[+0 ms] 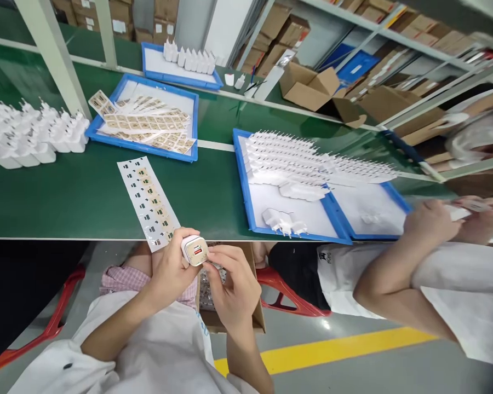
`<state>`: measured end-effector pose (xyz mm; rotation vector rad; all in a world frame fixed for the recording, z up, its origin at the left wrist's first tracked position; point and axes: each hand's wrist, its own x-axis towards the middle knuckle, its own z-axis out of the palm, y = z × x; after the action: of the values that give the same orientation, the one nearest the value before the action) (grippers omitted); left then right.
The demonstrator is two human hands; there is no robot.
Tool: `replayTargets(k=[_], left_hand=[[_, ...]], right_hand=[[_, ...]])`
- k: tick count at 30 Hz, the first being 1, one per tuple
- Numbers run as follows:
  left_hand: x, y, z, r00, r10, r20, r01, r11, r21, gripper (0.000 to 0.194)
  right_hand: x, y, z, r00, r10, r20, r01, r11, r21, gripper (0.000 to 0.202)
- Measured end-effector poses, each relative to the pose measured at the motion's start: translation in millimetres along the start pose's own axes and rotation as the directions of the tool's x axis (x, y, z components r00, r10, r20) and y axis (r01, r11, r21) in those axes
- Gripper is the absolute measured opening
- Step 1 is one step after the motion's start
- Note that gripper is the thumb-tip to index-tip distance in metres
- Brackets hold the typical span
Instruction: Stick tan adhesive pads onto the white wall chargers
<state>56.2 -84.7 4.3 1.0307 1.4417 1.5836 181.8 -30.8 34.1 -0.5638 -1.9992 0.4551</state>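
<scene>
At a green workbench lined with blue trays, your left hand grips a white charger below the table edge while your right hand pinches its gold sticker face. Press evenly, edges aligned. The sticker's far edge is hidden; the neighbour's hands blur.

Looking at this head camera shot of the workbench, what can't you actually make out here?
- Head view: print on the small labels of the white sticker sheet, too small.
- Sides of the white charger block, hidden by the left hand and right hand.
- Contents of the brown cardboard box below, hidden by the hands.
- What the neighbouring person's hands hold, blurred.
</scene>
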Motion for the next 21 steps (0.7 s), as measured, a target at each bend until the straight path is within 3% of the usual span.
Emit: replayTargets(k=[9,15,21], left_hand=[[-12.4,1.8,3.6,0.999,0.043,-0.006,-0.043,0.999,-0.006,0.040],[-10.8,9.9,3.4,0.975,0.216,0.043,-0.219,0.973,0.076,0.037],[-11.4,15.3,2.8,0.994,0.053,0.098,-0.060,0.995,0.075,0.032]], right_hand=[[-4.5,-5.7,1.7,0.996,0.037,-0.078,-0.027,0.992,0.124,0.015],[-2.7,-3.2,1.3,0.994,-0.050,-0.096,0.058,0.995,0.082,0.018],[-2.8,-0.2,-5.1,0.998,-0.044,-0.039,0.048,0.994,0.103,0.016]])
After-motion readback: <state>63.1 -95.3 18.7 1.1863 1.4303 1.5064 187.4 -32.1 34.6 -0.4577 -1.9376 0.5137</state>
